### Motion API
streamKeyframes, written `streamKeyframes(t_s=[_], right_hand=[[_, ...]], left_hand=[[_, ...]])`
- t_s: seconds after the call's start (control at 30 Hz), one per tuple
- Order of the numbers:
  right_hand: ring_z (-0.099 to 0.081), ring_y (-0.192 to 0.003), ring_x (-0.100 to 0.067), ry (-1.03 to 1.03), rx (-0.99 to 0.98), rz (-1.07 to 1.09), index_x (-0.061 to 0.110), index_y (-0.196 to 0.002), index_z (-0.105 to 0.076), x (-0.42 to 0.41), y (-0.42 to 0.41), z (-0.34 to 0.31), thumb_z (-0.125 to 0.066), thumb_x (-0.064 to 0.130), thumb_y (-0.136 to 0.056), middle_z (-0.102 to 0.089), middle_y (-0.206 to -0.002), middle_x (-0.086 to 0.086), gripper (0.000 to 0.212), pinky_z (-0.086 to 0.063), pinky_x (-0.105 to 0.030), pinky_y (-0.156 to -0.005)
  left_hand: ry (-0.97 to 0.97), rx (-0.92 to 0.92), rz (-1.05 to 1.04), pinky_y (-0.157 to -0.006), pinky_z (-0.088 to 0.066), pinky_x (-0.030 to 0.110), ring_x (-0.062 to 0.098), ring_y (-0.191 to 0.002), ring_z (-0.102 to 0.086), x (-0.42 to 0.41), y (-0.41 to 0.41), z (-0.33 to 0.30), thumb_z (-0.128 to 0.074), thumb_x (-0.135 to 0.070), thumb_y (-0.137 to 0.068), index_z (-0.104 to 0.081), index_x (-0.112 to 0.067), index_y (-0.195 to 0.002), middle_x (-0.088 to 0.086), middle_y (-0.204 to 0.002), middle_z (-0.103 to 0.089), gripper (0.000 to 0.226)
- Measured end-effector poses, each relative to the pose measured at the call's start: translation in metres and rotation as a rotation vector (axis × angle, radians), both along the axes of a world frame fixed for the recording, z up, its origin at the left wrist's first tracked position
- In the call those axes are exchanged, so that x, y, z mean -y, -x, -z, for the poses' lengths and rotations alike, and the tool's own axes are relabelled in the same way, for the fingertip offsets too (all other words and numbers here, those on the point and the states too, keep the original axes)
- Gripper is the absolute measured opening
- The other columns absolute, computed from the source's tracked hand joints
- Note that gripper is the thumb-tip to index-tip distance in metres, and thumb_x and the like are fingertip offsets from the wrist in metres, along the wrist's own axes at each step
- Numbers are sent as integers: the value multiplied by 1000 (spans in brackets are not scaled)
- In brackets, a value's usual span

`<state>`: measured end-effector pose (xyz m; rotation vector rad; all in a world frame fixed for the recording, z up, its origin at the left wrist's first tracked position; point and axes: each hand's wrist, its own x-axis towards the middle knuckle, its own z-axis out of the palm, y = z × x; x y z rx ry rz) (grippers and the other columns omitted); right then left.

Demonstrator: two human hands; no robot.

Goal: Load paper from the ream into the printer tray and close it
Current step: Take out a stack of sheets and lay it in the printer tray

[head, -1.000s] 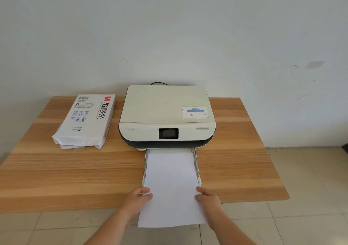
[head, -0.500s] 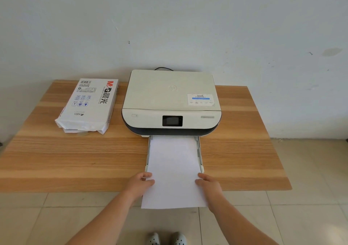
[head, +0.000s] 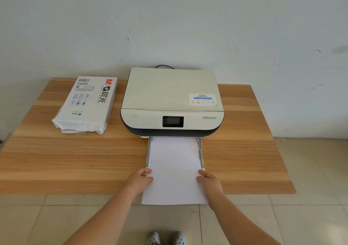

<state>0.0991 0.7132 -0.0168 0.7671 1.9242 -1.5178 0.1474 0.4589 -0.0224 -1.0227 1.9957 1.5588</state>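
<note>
Head view, looking down: left hand (head: 140,181) and right hand (head: 208,182) pinching the side edges of the paper (head: 174,169), one on each side, fingers curled over the top. Between the hands, a flat white stack, far end lying in the tray (head: 201,154), near end overhanging the table (head: 75,160) edge. Just beyond the grip, tray pulled out, thin grey side rails hugging the sheets. Further beyond, printer (head: 172,101): cream, rounded, dark lower band, small black screen, faint HP logo on the lid, blue-and-white sticker at far right, print too small to read. Up and left of the left hand, ream (head: 87,103): white wrapper, red and black "M&G" with Chinese characters, "ASIA" near the torn, crumpled near end. Tabletop light banded woodgrain.
</note>
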Motion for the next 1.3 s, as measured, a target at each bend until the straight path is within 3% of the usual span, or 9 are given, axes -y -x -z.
streamKeyframes(t_s=[0.13, 0.27, 0.33, 0.4, 0.57, 0.83, 1.1, 1.23, 1.3], right_hand=[[-62, -97, -23, -15, 3, -18, 20, -127, -62, 2, 9, 0, -55, 10, -90, -63, -120, -5, 39, -51, -37, -88], [-55, -81, -21, -32, 28, -11, 23, -128, -61, 4, 19, -2, -48, 10, -93, -63, -92, 2, 40, -48, -30, -72], [-50, -74, -19, -41, 30, -18, 24, -128, -60, 5, 23, -4, -45, 9, -94, -61, -88, 4, 41, -43, -27, -62], [-50, -70, -18, -46, 25, -34, 24, -130, -58, 6, 28, -4, -45, 9, -94, -64, -100, 2, 42, -44, -26, -58], [-60, -81, -19, -45, 12, -58, 23, -134, -56, 11, 41, -5, -47, 10, -94, -60, -125, -3, 43, -51, -31, -72], [-57, -86, -10, -65, -10, -114, 25, -139, -51, 17, 59, -10, -47, 13, -97, -49, -143, -2, 44, -44, -20, -60], [-54, -113, -22, -39, 18, -143, 26, -139, -50, 19, 67, -8, -52, 15, -95, -47, -146, -5, 46, -48, -37, -97], [-49, -112, -20, -16, 27, -154, 24, -141, -48, 19, 70, -11, -52, 13, -96, -44, -147, -4, 47, -42, -32, -92], [-51, -118, -22, -30, 25, -161, 25, -141, -48, 19, 71, -8, -53, 15, -95, -45, -147, -4, 47, -43, -35, -100]], left_hand=[[-25, -3, -48, -75, -50, 32, 23, -96, -59, 2, 8, 1, -63, -7, -87, -63, -21, -112, 0, -101, -53, 29], [-19, 0, -91, -89, -53, 41, 27, -100, -62, 8, 14, 1, -56, 2, -85, -66, -20, -106, 6, -109, -60, 32], [-4, -4, -104, -88, -53, 40, 26, -98, -61, 10, 17, 1, -55, 5, -84, -66, -20, -104, 6, -110, -61, 34], [19, -11, -121, -85, -53, 38, 23, -96, -61, 11, 20, 2, -55, 7, -84, -66, -19, -102, 5, -108, -62, 34], [50, -47, -164, -79, -53, 34, 20, -91, -60, 11, 28, 1, -59, 9, -83, -65, -18, -98, 4, -101, -63, 31], [120, -47, -123, -75, -52, 31, 20, -95, -59, 12, 44, 2, -62, 3, -85, -64, -20, -100, 0, -99, -61, 28], [157, -50, -115, -70, -48, 27, 19, -96, -58, 13, 52, 6, -57, 9, -84, -67, -17, -101, -1, -101, -62, 33], [166, -48, -109, -73, -51, 29, 18, -94, -58, 14, 54, 8, -56, 10, -83, -66, -19, -97, -2, -99, -62, 34], [167, -51, -110, -79, -54, 34, 19, -94, -59, 15, 55, 9, -56, 10, -83, -66, -20, -95, 0, -99, -63, 34]])
